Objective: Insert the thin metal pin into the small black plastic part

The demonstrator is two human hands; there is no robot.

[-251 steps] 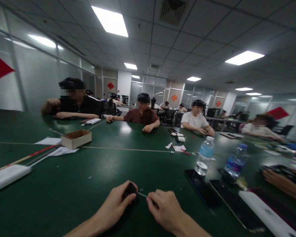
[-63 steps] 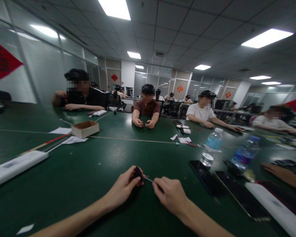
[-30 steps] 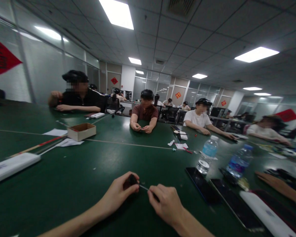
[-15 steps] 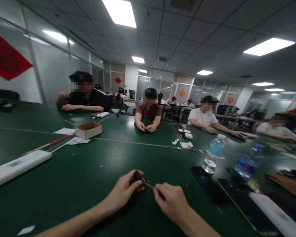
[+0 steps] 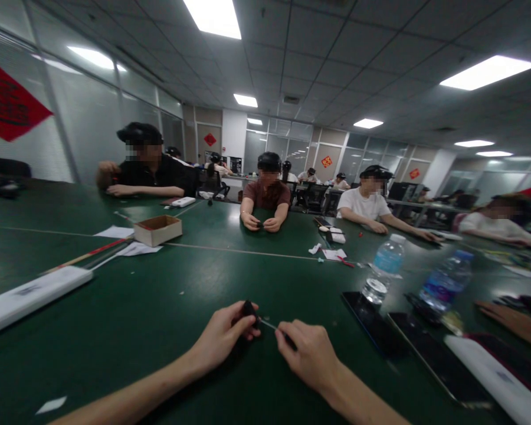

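Green table (image 5: 137,319), two busy hands

Think of a clock with the thin grey rod (image 5: 269,324) at its middle. Far off at 9 lies a long white block (image 5: 39,296). At 10 sits an open box (image 5: 161,235). Close by at 9, the left hand (image 5: 221,333) pinches a black thing (image 5: 249,309) in its thumb and fingers. At 3, the right hand (image 5: 307,351) has its fingers curled round the rod, which points at the black thing; its tip is too small to see. Past that, at 3, lies a dark phone (image 5: 371,327); at 2 stands a bottle (image 5: 388,257).

The work looks partway: both things are held, neither is put down. How much is left, I can't tell.

In the oldest picture, the co-worker (image 5: 268,195) at 12 had hands apart; now they're together. The near hands hold on just the same.
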